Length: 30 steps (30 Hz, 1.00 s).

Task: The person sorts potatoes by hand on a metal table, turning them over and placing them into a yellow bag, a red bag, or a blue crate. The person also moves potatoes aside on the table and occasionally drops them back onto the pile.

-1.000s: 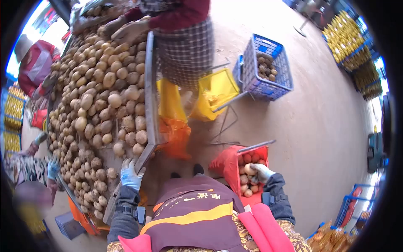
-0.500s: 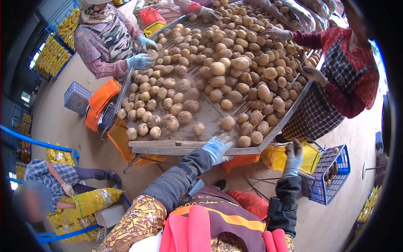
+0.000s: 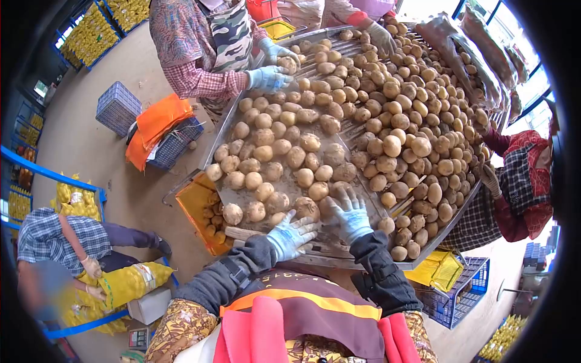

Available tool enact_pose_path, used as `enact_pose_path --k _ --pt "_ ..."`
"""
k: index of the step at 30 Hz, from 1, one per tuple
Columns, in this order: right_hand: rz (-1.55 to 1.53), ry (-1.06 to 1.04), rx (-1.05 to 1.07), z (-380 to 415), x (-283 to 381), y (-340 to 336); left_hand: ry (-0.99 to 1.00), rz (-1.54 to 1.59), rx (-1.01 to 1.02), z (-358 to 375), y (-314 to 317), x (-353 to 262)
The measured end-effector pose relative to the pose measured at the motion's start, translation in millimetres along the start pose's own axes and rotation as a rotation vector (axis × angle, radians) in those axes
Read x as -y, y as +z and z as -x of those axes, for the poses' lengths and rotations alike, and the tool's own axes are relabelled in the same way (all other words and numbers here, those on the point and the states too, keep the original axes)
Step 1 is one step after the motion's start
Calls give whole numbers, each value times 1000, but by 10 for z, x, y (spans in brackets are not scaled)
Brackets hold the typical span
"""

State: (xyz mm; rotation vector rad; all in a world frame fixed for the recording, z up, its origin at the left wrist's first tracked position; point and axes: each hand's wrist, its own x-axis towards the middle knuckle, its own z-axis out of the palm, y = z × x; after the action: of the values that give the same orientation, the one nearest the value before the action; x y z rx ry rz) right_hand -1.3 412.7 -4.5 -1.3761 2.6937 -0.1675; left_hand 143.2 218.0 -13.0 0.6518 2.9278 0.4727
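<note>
Gloved left hand (image 3: pixel 290 235), right hand (image 3: pixel 351 215) spread open over potatoes (image 3: pixel 307 207), seemingly touching; grip empty.

floor: bare tan concrete (image 3: pixel 115 175) | left: blue rail (image 3: pixel 54 176) | right: bright windows (image 3: pixel 529 91) | light: daylight

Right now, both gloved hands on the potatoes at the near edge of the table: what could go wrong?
1. The left hand and right hand press spread-fingered on potatoes by the table's near rim; a nudge could roll some off.
2. The orange crate sits off to the left, so potatoes spilling here would likely miss it.
3. A co-worker's gloved hands work the same pile; shifting it may send potatoes rolling their way.
</note>
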Motion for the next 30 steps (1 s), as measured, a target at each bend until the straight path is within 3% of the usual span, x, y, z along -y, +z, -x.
enact_pose_path --k 7,9,11,13,15,16,17,19,21,23,25,26,27,28,29,30 --pt "108 14 -24 -285 134 178 17 11 73 566 -153 587" --pt "-53 72 -81 -210 185 115 -23 45 32 651 -138 650" --pt "-53 2 -190 -180 202 184 -56 74 -31 710 -172 705" --pt "-48 -29 -129 -277 461 -34 -93 95 -86 684 -205 740" --pt "110 -49 -200 -408 547 322 -410 64 -48 598 -208 804" --pt "53 -32 -213 -473 638 331 -407 22 -237 580 -212 818" --pt "9 -25 -198 -519 660 427 -403 19 -237 552 -212 809" --pt "-76 -14 -176 -582 629 370 -410 276 -358 463 -337 766" --pt "-4 -26 -222 -502 514 369 -434 337 -326 374 -289 654" --pt "-314 43 -377 -351 534 48 -756 982 -388 169 -178 420" --pt "-435 -47 -447 -206 450 81 -579 881 -372 -100 127 352" --pt "-486 -40 -343 -105 435 47 -606 991 -280 -268 49 239" --pt "-748 23 -316 -10 418 -9 -624 1088 -173 -469 -39 131" --pt "-852 62 -251 87 252 101 -489 1166 -169 -574 40 124" --pt "-960 177 -279 263 154 -73 -364 1245 -160 -680 124 108" --pt "-1041 402 -287 508 -16 -169 -412 1411 48 -755 -117 -24"
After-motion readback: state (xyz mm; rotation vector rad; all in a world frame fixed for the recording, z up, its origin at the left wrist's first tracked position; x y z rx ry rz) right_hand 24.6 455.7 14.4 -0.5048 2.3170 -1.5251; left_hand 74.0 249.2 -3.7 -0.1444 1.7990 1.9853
